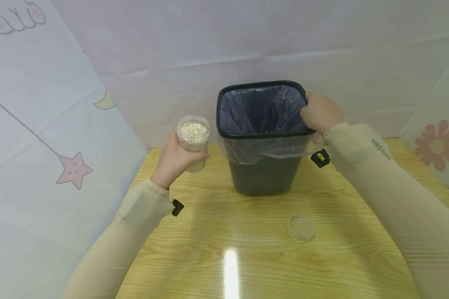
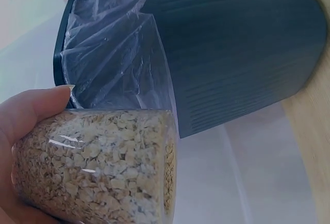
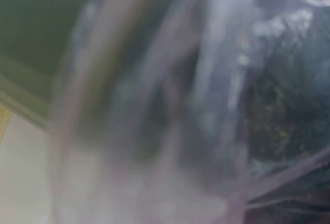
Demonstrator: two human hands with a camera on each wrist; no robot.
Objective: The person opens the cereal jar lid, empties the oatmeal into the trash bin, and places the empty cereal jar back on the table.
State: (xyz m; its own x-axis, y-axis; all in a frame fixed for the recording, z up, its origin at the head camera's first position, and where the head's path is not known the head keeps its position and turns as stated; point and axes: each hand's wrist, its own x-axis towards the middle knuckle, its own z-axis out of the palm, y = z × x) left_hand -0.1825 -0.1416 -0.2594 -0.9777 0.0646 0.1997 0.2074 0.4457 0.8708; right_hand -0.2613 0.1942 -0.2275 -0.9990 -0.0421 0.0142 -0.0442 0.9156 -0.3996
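Observation:
My left hand [image 1: 175,161] grips a clear plastic jar [image 1: 196,146] of rolled oats [image 1: 193,128], its mouth uncovered and facing up in the head view. Just left of the bin, the jar is held above the table; the left wrist view shows oats [image 2: 108,162] packed through it. A dark trash can [image 1: 266,179] stands upright, lined with a clear bag [image 1: 247,150] folded over its rim. At the rim's right side, my right hand [image 1: 323,112] grips the edge, fingertips partly hidden. Blurred bag plastic [image 3: 170,131] fills much of the right wrist view.
A round clear lid [image 1: 302,227] lies flat on the wood-grain table [image 1: 194,257], in front of the trash can and to its right. Pale cloth [image 1: 179,45] hangs behind the table, and printed cloth [image 1: 33,137] rises along its left side.

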